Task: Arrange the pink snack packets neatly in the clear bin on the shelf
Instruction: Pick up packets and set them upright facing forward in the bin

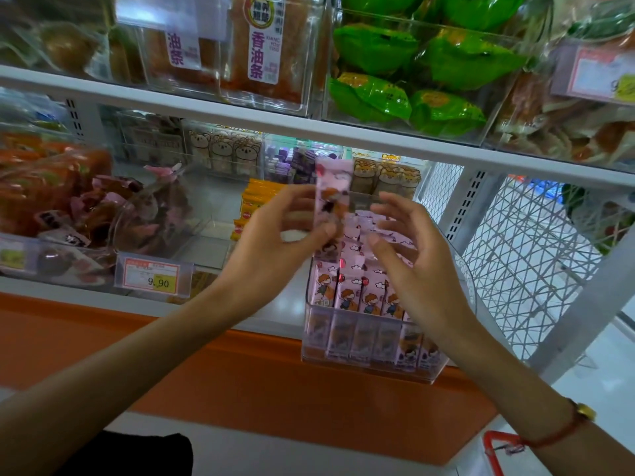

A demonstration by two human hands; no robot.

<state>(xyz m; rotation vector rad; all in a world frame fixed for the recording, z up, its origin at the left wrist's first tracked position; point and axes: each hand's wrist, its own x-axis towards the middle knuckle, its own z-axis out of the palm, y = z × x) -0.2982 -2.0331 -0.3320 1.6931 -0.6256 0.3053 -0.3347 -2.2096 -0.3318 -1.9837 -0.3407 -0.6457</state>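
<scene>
Pink packet (332,197) stands tall, pinched in my left hand (275,235), above the clear bin (374,338); my right hand (412,255) is spread, empty.

Pink packet (332,201) upright, others probably upright in bin (374,364)

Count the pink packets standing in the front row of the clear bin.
5 show: the front row of pink packets runs left to right behind the clear bin's front wall, the rightmost partly behind the right hand. More may be hidden.
</scene>
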